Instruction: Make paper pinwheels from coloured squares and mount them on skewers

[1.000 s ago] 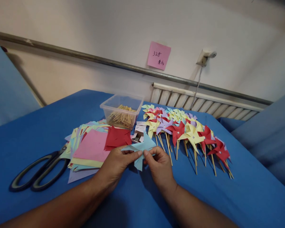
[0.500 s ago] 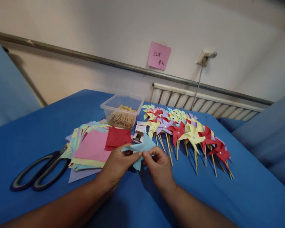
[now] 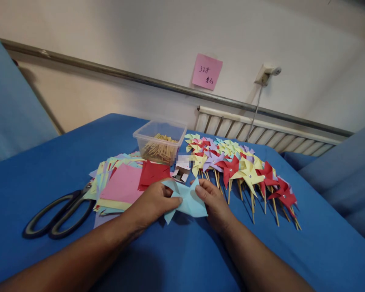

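A light blue paper pinwheel (image 3: 190,202) without a visible stick is held low over the table between my two hands. My left hand (image 3: 156,205) pinches it, thumb pressed near its centre and fingers behind the paper. At its right side, my right hand (image 3: 214,202) grips a blade between thumb and fingers. Just beyond the pinwheel stands a small open white box (image 3: 182,169) with little dark or metallic pieces in it. Red paper squares (image 3: 153,174) lie beside my left hand, on a stack of coloured paper (image 3: 121,184).
Large scissors (image 3: 61,213) lie at the left. Behind the paper stands a clear plastic box (image 3: 159,142) of short wooden sticks. Several finished pinwheels (image 3: 249,174) on sticks spread across the right of the blue-covered table (image 3: 109,259). A radiator (image 3: 231,125) runs along the wall.
My right thumb and fingers have moved from the pinwheel's centre out to its right side. The pinwheel has turned and opened out more flatly. The view has shifted slightly.
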The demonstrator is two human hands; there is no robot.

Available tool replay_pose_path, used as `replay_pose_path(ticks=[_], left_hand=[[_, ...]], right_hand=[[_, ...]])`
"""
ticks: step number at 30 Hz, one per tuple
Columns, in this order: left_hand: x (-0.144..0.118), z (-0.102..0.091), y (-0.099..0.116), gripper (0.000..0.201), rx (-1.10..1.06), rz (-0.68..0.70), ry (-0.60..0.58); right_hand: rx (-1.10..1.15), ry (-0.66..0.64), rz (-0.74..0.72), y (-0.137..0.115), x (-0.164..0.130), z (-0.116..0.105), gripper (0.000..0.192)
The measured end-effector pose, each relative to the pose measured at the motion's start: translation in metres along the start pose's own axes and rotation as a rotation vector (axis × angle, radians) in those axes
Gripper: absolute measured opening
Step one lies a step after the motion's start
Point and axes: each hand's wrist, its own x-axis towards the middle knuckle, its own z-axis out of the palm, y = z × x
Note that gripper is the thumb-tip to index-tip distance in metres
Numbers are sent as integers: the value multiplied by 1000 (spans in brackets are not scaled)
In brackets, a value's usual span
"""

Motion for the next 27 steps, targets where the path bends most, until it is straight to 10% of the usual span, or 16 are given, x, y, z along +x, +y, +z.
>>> replay_pose_path(ticks=[7,13,17,27], left_hand=[[-3,-6,5,18,258,22,-137],[-2,-4,7,25,253,51,-24],[2,2,-2,38,-3,43,157],[1,19,-21,17,-511,-119,-6]], right_hand=[[-171,-123,67,2,-6,4,38],[-149,-8,3,8,-4,12,38],[-13,242,-78,13,-2,16,40],[-68,434,-204,22,-2,19,41]])
